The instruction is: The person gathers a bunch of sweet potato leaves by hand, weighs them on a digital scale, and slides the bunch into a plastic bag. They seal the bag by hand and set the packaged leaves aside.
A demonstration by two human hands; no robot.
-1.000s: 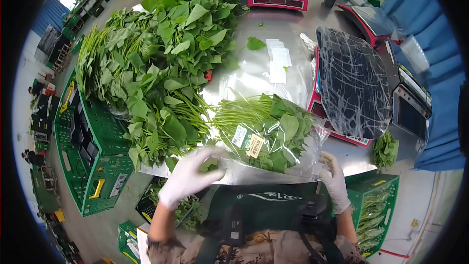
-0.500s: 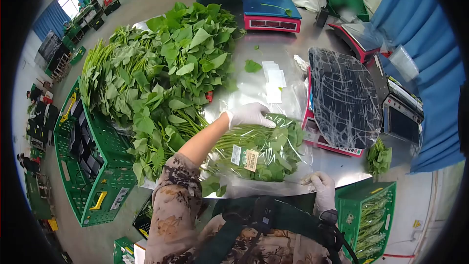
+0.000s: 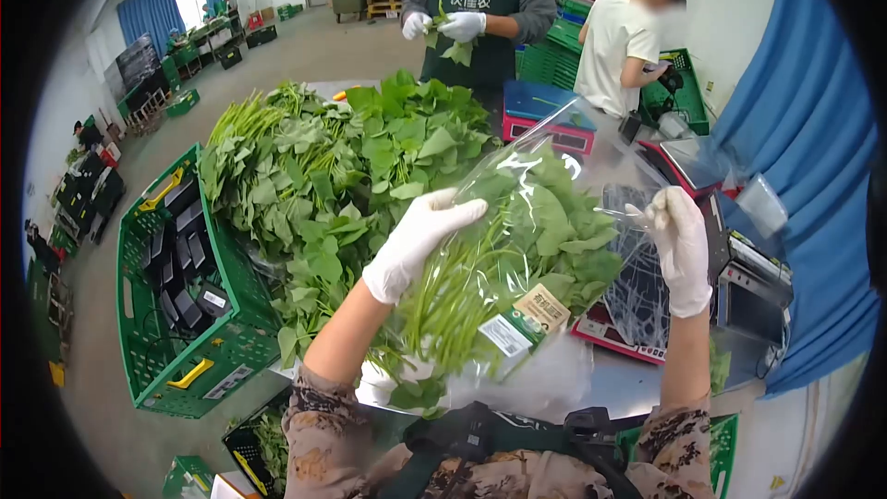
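A clear plastic bag of leafy green vegetables [image 3: 517, 268] is raised and tilted before me, stems toward the lower left and leaves at the upper right. A white label and a tan label show on its lower front. My left hand [image 3: 416, 245], in a white glove, grips the bag's left side, thumb over the film and the other fingers partly hidden. At the right edge, my gloved right hand [image 3: 682, 249] has its fingers pinched together on a thin bit of the clear film. A large heap of loose leafy greens [image 3: 314, 166] lies on the table to the left.
A green crate [image 3: 199, 351] holding black devices stands left of the table. Red-edged scales [image 3: 637, 346] stand at right, another scale [image 3: 554, 134] at the back. Across the table, an aproned person [image 3: 471, 14] holds greens; a second person [image 3: 619, 46] stands near crates.
The bag has been lifted off the table and tilted up by my left hand. My right hand has risen from the table's front edge to the bag's right edge. The view has tipped upward.
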